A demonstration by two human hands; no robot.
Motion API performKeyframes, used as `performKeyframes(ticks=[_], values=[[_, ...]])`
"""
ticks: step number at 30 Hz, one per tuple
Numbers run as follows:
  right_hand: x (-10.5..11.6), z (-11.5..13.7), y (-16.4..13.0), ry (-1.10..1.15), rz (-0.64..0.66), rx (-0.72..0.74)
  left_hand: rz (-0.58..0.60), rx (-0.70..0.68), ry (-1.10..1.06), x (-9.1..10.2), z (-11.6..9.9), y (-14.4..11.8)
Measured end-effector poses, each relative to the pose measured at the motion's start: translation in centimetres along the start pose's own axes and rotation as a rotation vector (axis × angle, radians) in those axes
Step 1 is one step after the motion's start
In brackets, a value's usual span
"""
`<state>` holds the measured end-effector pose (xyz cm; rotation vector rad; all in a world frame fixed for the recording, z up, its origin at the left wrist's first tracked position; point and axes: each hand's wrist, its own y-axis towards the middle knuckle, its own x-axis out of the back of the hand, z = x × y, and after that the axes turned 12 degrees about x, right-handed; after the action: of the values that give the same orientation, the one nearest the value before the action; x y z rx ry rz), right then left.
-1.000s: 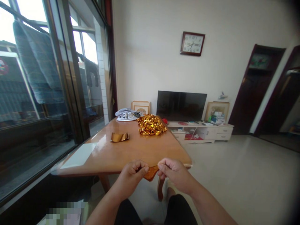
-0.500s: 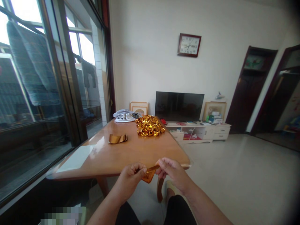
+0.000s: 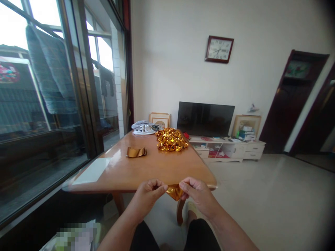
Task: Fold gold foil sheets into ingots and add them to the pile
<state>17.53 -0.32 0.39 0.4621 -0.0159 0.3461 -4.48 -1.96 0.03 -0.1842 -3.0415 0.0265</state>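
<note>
A small piece of shiny gold paper (image 3: 175,191) sits between the person's two hands, just in front of the near edge of the wooden table (image 3: 146,170). It is folded so that it comes to a point at the bottom. The left hand (image 3: 149,197) pinches its left side, with the thumb and fingers pressed together on the paper. The right hand (image 3: 197,193) pinches its right side the same way, fingers tight on the gold edge. The two hands are very near each other, with only the little paper between them. Both arms reach up from the bottom of the view, over the person's dark shorts.

On the table, further back, lies one curled gold strip (image 3: 136,152) by itself. Behind it and to the right is a big heap of folded gold pieces (image 3: 172,139), all crinkly and bright. At the far end of the table sits a bundle of grey and white cloth (image 3: 143,127).

Past the table stands a black TV (image 3: 206,114) on a low white cabinet (image 3: 230,150). Picture frames lean on the wall on both sides of the TV. A square clock (image 3: 219,49) hangs high on the white wall. On the left are tall glass windows (image 3: 52,87), with clothes hanging outside. On the right is a dark brown door (image 3: 293,101).
</note>
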Motion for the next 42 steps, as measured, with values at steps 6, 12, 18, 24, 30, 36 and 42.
performKeyframes(ticks=[6, 12, 18, 24, 30, 36, 42], values=[[0.1, 0.2, -0.1, 0.013, 0.000, -0.020, 0.080, -0.007, -0.120, 0.0, -0.5, -0.5], [0.2, 0.0, -0.1, 0.002, -0.023, -0.039, 0.024, -0.002, -0.222, -0.3, -0.1, -0.3], [0.1, -0.2, 0.0, -0.012, -0.040, -0.023, 0.048, -0.034, -0.233, -0.7, 0.0, -0.4], [0.0, -0.2, -0.1, 0.061, -0.040, -0.022, 0.086, -0.039, -0.264, -0.6, -0.2, -0.5], [0.1, -1.5, -0.5, 0.166, -0.003, -0.072, 0.091, -0.064, -0.213, 0.0, -0.1, -0.2], [1.1, -1.0, -0.2, 0.028, 0.003, -0.082, -0.016, -0.110, 0.036, 0.3, 0.5, 0.3], [-0.4, 0.5, 0.5, -0.191, 0.122, 0.028, -0.087, -0.190, 0.336, -0.4, 0.0, -0.2]])
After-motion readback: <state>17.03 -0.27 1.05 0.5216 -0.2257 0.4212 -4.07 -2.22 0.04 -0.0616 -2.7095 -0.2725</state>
